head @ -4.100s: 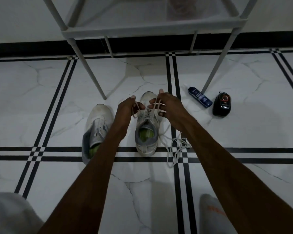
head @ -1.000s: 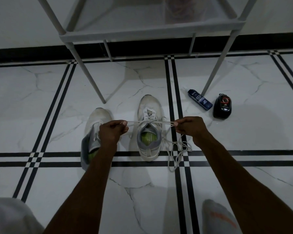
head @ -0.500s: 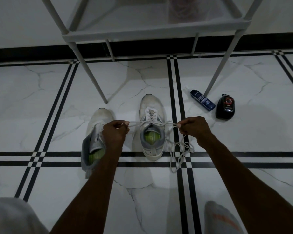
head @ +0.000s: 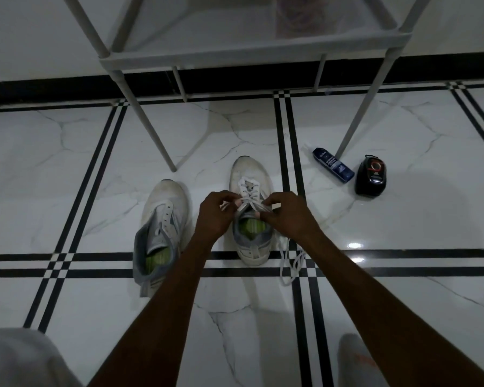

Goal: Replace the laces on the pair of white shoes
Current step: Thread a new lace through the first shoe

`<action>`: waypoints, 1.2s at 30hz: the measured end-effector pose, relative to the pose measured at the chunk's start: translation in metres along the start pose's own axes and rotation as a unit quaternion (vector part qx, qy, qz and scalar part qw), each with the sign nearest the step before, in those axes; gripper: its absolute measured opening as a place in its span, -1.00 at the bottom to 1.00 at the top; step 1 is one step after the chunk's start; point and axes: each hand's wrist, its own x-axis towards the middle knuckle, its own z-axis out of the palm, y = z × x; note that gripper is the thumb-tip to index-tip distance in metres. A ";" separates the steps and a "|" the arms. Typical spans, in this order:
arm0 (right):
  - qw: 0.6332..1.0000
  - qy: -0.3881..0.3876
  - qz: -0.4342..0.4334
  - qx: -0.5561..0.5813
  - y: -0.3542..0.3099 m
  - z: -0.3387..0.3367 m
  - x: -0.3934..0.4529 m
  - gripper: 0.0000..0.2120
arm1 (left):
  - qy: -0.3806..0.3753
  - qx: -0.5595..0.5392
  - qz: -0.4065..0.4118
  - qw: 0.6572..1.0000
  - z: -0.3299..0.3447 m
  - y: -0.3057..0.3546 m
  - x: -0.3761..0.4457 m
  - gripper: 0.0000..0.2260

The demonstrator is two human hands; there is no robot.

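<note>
1. Together, the left hand and right hand pinched the lace, fingers closed on its strands.
2. Both met over the laced shoe on the floor.
3. Its unlaced mate lay just left.

Two shoes mid-frame on floor: laced shoe right of unlaced shoe. Both hands over the laced one. Loose lace lower right of it. Bottle, case right. Rack above.
</note>
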 end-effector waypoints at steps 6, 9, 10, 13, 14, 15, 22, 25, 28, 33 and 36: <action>0.998 0.031 -0.040 -0.035 -0.003 -0.009 0.004 -0.92 | 0.036 0.004 -0.030 0.999 0.005 0.003 -0.001 -0.87; 0.998 0.031 -0.030 -0.035 -0.003 -0.012 0.008 -0.87 | 0.049 0.028 -0.029 0.998 0.006 0.004 -0.002 -0.86; 0.999 0.031 -0.024 -0.035 -0.003 -0.012 0.009 -0.85 | 0.054 0.021 -0.027 0.998 0.006 0.005 -0.003 -0.88; 0.999 0.040 -0.009 -0.031 0.001 -0.012 0.011 -0.82 | 0.070 -0.004 -0.035 0.997 0.001 0.008 -0.004 -0.92; 0.999 0.041 -0.005 -0.030 0.001 -0.012 0.010 -0.81 | 0.078 -0.003 -0.033 0.996 0.000 0.008 -0.005 -0.92; 0.999 0.043 -0.005 -0.024 0.003 -0.011 0.011 -0.82 | 0.087 -0.007 -0.033 0.996 0.001 0.008 -0.005 -0.93; 1.000 0.011 -0.002 -0.010 0.016 -0.018 0.013 -0.88 | 0.100 -0.060 -0.057 0.992 0.009 0.003 -0.008 -0.91; 1.000 0.022 0.008 -0.021 0.040 -0.033 0.012 -0.81 | 0.071 -0.100 -0.102 0.987 0.013 0.002 -0.010 -0.80; 0.990 -0.045 0.032 -0.133 0.067 -0.030 0.005 -0.59 | 0.043 -0.101 -0.125 0.986 0.023 0.005 -0.013 -0.75; 0.984 0.007 0.012 -0.179 0.077 -0.001 -0.014 -0.52 | 0.048 -0.091 -0.123 0.987 0.027 0.011 -0.012 -0.76; 0.985 0.057 0.000 -0.164 0.083 0.002 -0.013 -0.76 | 0.049 -0.083 -0.128 0.987 0.027 0.013 -0.013 -0.75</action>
